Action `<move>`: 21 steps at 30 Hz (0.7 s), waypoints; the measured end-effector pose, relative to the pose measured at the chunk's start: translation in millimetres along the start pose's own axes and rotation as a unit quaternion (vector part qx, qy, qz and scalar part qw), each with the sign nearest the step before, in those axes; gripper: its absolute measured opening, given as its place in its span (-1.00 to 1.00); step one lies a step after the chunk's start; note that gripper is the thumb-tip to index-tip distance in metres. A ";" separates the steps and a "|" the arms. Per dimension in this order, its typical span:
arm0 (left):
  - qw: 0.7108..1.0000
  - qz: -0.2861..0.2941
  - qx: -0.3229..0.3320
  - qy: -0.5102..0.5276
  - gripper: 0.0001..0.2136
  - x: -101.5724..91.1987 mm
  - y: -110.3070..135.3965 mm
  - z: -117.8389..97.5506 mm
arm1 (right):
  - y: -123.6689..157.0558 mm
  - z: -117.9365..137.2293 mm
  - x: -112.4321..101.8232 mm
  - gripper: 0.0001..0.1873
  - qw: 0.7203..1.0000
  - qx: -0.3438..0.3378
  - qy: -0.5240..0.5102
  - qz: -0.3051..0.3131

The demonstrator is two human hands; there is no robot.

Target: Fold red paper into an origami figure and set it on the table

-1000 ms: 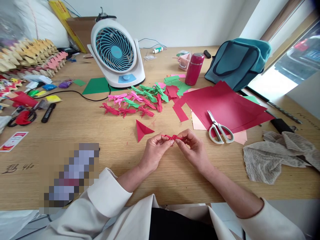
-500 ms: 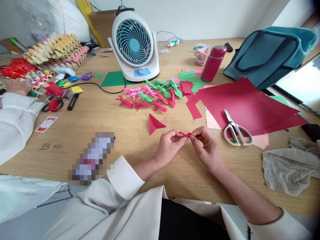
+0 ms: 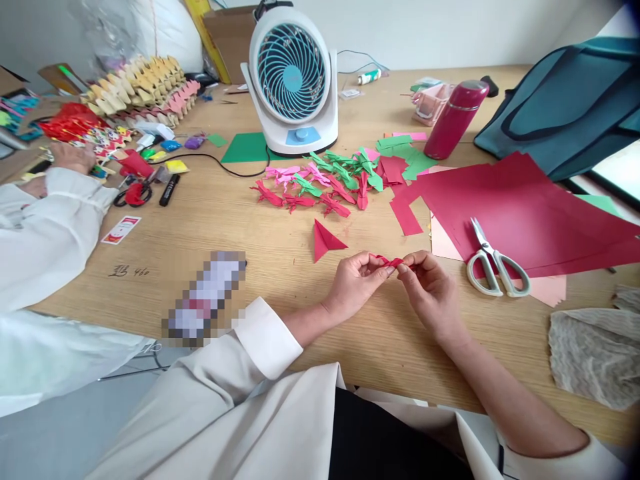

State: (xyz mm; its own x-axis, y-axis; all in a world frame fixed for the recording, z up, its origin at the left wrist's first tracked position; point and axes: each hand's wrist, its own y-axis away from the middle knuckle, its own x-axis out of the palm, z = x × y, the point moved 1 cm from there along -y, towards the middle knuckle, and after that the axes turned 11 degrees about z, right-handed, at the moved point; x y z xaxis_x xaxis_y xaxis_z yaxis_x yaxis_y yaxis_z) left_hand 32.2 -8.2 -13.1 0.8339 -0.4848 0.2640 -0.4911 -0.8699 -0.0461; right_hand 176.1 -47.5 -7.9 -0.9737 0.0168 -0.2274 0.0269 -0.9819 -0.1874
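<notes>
Together, the left hand (image 3: 353, 287) and right hand (image 3: 434, 300) pinch a small, folded red paper piece (image 3: 388, 261), each grip closed on it, a bit right of the frame's middle. Pressing softly along the folds should keep it from ripping.

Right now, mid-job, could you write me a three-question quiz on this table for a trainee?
1. What do the left hand and right hand hold between their fingertips?
2. True or false: the scissors lie partly on the red sheets.
3. Which is nearest the teal bag?
A) fan
B) red flask
C) black marker

Key: 1. A small folded red paper piece; 2. True; 3. B.
</notes>
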 end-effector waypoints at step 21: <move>0.994 0.022 0.081 -0.065 -0.79 -9.1 -2.2 2.5 | 1.0 -1.7 2.5 -0.86 0.997 0.014 -0.078 0.018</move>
State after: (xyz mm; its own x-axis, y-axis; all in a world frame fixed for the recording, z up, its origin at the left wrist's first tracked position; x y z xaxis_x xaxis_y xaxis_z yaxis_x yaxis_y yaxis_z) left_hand 26.4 -2.1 -17.8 0.8435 -0.5207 0.1318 -0.4891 -0.8461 -0.2119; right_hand 174.1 -48.1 -10.3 -0.9956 -0.0464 -0.0813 0.0585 -0.9863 -0.1542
